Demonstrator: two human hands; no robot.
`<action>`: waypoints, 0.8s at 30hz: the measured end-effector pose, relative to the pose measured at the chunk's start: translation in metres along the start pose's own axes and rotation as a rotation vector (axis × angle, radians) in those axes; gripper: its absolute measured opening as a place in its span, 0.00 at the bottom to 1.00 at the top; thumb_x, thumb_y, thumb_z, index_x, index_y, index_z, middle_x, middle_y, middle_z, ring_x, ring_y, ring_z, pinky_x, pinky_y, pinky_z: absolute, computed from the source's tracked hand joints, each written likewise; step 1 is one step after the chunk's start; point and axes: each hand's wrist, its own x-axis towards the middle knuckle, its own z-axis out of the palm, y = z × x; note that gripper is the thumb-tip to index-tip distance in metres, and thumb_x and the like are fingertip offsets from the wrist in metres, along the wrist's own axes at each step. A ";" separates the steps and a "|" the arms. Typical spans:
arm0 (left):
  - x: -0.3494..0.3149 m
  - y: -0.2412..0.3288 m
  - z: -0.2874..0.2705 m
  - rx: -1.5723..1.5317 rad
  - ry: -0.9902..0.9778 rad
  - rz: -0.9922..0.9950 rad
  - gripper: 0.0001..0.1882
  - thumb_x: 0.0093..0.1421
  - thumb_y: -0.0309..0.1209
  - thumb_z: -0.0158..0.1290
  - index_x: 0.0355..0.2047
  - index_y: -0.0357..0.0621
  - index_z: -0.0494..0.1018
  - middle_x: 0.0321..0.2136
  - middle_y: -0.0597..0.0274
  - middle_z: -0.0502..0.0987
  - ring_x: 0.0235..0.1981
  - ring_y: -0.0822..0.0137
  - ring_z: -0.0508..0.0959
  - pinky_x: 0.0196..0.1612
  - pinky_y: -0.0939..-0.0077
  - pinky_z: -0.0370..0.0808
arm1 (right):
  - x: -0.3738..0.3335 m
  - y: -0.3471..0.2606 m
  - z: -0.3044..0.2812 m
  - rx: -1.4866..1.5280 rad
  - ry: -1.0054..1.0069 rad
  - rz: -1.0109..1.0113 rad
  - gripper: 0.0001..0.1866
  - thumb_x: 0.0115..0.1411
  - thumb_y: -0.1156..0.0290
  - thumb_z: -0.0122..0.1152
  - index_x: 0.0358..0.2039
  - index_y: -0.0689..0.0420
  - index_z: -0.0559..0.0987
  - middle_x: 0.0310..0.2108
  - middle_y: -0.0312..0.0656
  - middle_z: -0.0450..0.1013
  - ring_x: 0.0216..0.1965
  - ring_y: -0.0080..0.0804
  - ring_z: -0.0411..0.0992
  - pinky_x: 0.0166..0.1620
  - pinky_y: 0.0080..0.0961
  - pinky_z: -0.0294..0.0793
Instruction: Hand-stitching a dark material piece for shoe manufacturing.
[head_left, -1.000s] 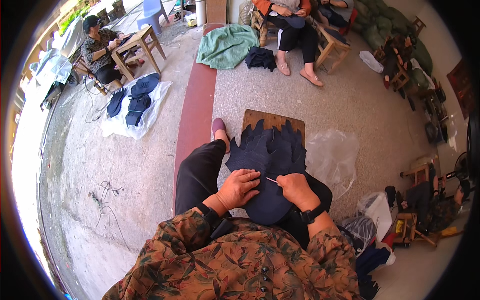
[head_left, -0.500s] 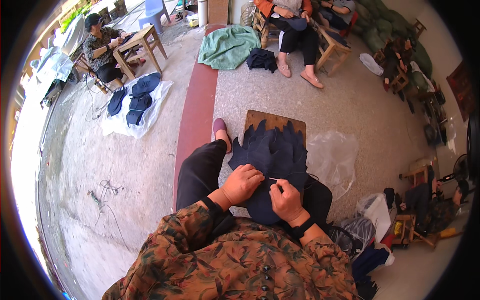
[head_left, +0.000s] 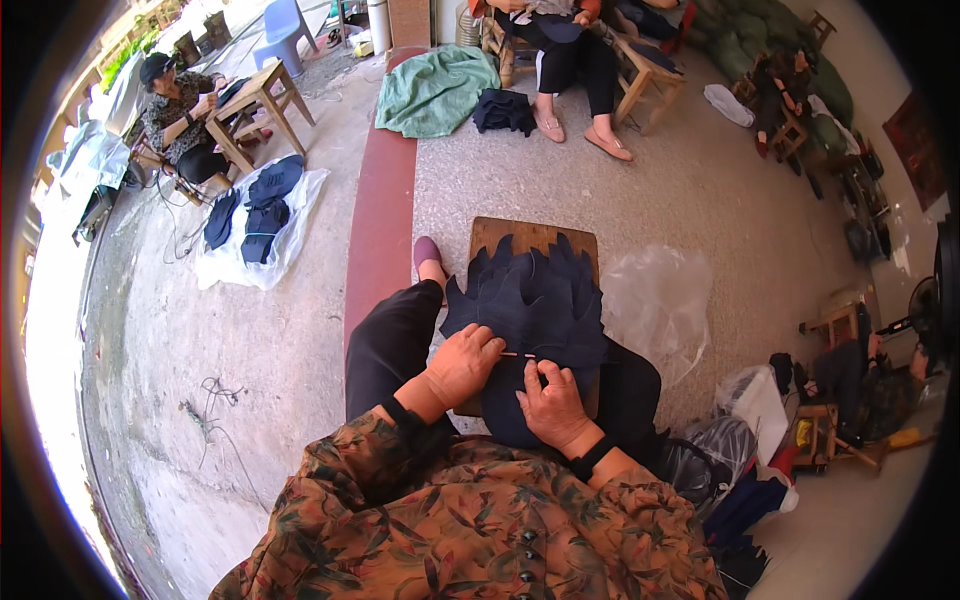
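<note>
A stack of dark navy cloth pieces with pointed, jagged edges lies on a small wooden stool between my knees. My left hand is closed at the left side of the cloth, its fingertips pinching one end of a thin pinkish stick. The stick lies across the cloth toward my right hand, and a short part of its middle is not visible. The right fingers are curled and pinched just below the stick's other end; what they grip is too small to make out.
Clear plastic sheeting lies right of the stool. Ahead are a green cloth and a seated person. Another person sits at a wooden table at the left, near dark cloth bundles on plastic. Bags stand at the right.
My right hand has shifted slightly left and down. The stick now reaches my left fingertips, where before it stuck out from the right hand. The whole view has turned a little.
</note>
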 end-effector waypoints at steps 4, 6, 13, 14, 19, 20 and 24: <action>0.003 -0.015 -0.001 -0.137 -0.078 0.007 0.06 0.46 0.23 0.52 0.27 0.44 0.73 0.25 0.59 0.70 0.32 0.57 0.73 0.35 0.67 0.73 | -0.003 0.000 0.001 0.031 0.010 0.061 0.26 0.48 0.69 0.65 0.47 0.69 0.72 0.40 0.48 0.65 0.36 0.39 0.64 0.39 0.32 0.64; -0.001 -0.035 -0.009 -0.268 -0.068 -0.001 0.04 0.46 0.21 0.52 0.22 0.45 0.71 0.24 0.59 0.69 0.31 0.56 0.73 0.35 0.67 0.73 | -0.004 0.002 0.003 0.005 0.014 0.052 0.26 0.48 0.69 0.65 0.46 0.69 0.72 0.39 0.48 0.64 0.36 0.39 0.64 0.39 0.32 0.64; -0.025 -0.054 -0.043 -0.747 0.104 -0.473 0.04 0.56 0.22 0.56 0.25 0.35 0.73 0.27 0.60 0.73 0.28 0.69 0.74 0.30 0.73 0.71 | -0.004 0.008 0.001 -0.024 0.026 0.068 0.25 0.49 0.71 0.64 0.47 0.67 0.73 0.38 0.47 0.64 0.36 0.39 0.65 0.40 0.31 0.65; -0.034 -0.060 -0.026 -0.906 0.218 -0.460 0.04 0.60 0.25 0.53 0.28 0.38 0.73 0.33 0.61 0.75 0.34 0.73 0.75 0.31 0.77 0.73 | -0.001 0.006 0.001 -0.024 0.028 0.060 0.25 0.49 0.71 0.64 0.47 0.67 0.73 0.38 0.47 0.64 0.36 0.39 0.65 0.40 0.31 0.65; 0.009 -0.010 -0.008 -1.825 0.415 -0.598 0.06 0.68 0.34 0.43 0.35 0.46 0.66 0.40 0.54 0.77 0.42 0.62 0.79 0.31 0.78 0.80 | -0.009 0.012 0.000 0.040 0.013 0.065 0.25 0.49 0.70 0.64 0.48 0.64 0.73 0.40 0.46 0.64 0.37 0.39 0.64 0.43 0.31 0.66; 0.015 -0.003 -0.009 -1.873 0.394 -0.607 0.07 0.68 0.35 0.42 0.36 0.47 0.65 0.38 0.53 0.77 0.39 0.61 0.80 0.29 0.78 0.79 | -0.008 0.012 0.000 0.037 0.018 0.065 0.25 0.49 0.70 0.64 0.48 0.64 0.73 0.40 0.46 0.64 0.37 0.39 0.64 0.43 0.31 0.66; 0.023 0.007 -0.003 -1.872 0.343 -0.628 0.07 0.68 0.35 0.43 0.35 0.47 0.65 0.23 0.59 0.74 0.20 0.68 0.74 0.19 0.81 0.70 | -0.008 0.013 -0.001 0.025 0.029 0.022 0.24 0.50 0.69 0.64 0.48 0.64 0.73 0.41 0.46 0.64 0.38 0.38 0.64 0.43 0.32 0.65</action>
